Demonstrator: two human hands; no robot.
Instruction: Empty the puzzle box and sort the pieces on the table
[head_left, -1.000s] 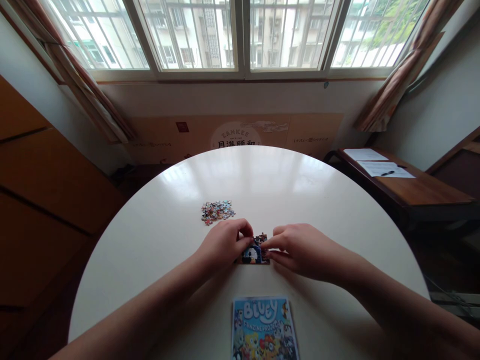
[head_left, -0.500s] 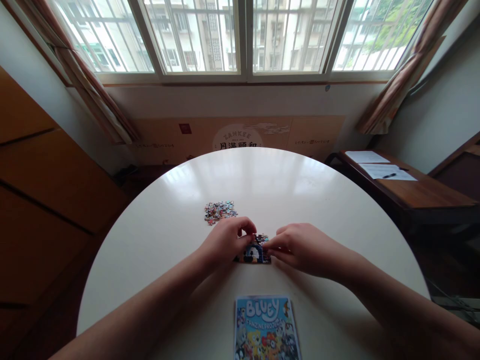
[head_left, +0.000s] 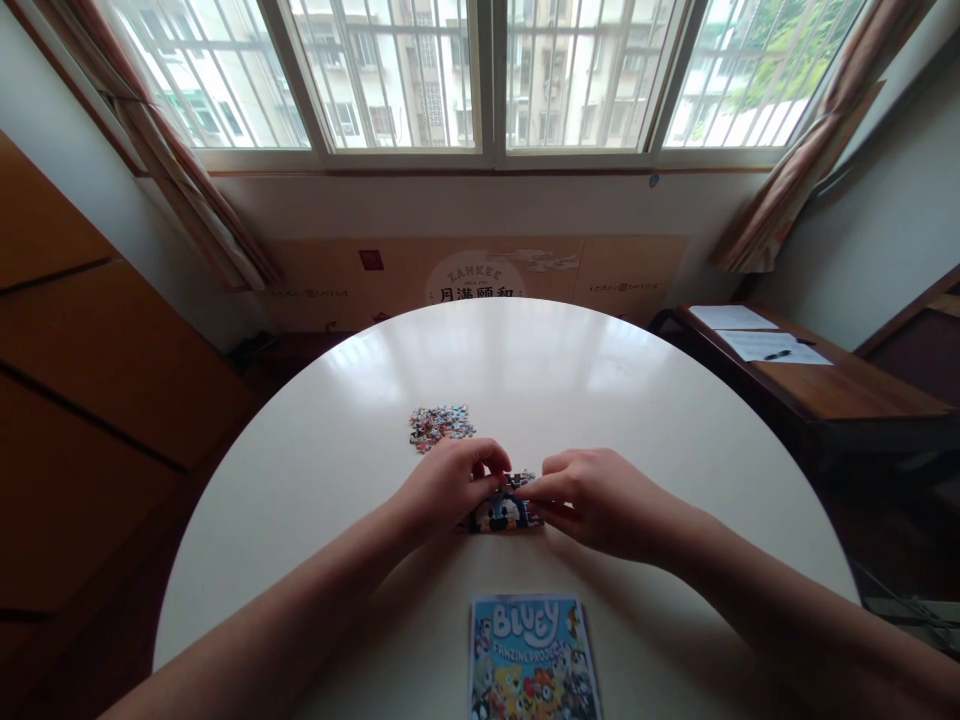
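The left hand (head_left: 459,478) is bent over the left side of a partly joined jigsaw (head_left: 501,514), its fingers curled and thumb and forefinger drawn close together at the far edge; from where I stand I can't tell whether a loose piece sits between them. The right hand (head_left: 592,495) comes in at the jigsaw's right side, forefinger stretched over its surface and thumb low by the edge, and I can't make out whether it pinches anything either. The jigsaw lies flat on a round white table (head_left: 337,430), a dark blue and white picture showing between the hands, and its far edge is ragged. Just beyond it and to its left is a heap of loose pieces (head_left: 441,424). On the near side of the jigsaw, a little apart, lies a bright blue sheet or booklet (head_left: 533,655) reading "Bluey Fanzine Project", crowded with cartoon figures. Well off to the jigsaw's right, a wooden desk (head_left: 877,385) bears papers (head_left: 724,317) and a dark pen (head_left: 778,354). Far past the jigsaw, daylight comes through a barred window (head_left: 397,80).
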